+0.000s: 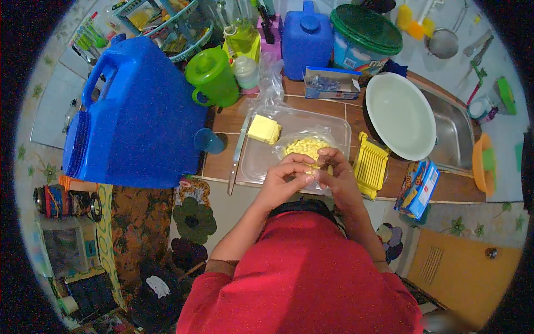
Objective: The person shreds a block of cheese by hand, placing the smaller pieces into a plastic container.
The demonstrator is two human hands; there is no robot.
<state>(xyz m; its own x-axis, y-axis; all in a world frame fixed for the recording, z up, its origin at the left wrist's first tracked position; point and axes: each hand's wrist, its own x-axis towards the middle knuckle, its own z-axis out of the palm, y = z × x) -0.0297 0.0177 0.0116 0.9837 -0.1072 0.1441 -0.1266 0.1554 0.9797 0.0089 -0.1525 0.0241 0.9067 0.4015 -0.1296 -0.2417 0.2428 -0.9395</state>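
Note:
My left hand (288, 177) and my right hand (337, 171) meet at the fingertips over the near edge of a clear plastic tray (254, 167). A small pale yellow piece (311, 171) shows between the fingers; which hand bears it is hard to tell. Just beyond them lies a clear plastic bag (323, 132) with many small yellow pieces (306, 146), partly hidden by my fingers. A yellow block (263, 129), resembling butter or cheese, rests at the tray's far left. A long knife (237, 160) lies along the tray's left side, its handle towards me.
A yellow ridged plastic slicer (370, 167) sits right of the tray, near a white basin (400, 117) beside the sink (452, 125). A blue cup (209, 141), large blue jug (146, 112) and green pitcher (212, 75) stand left. An open box (332, 83) lies behind; a blue packet (418, 190) is at the front edge.

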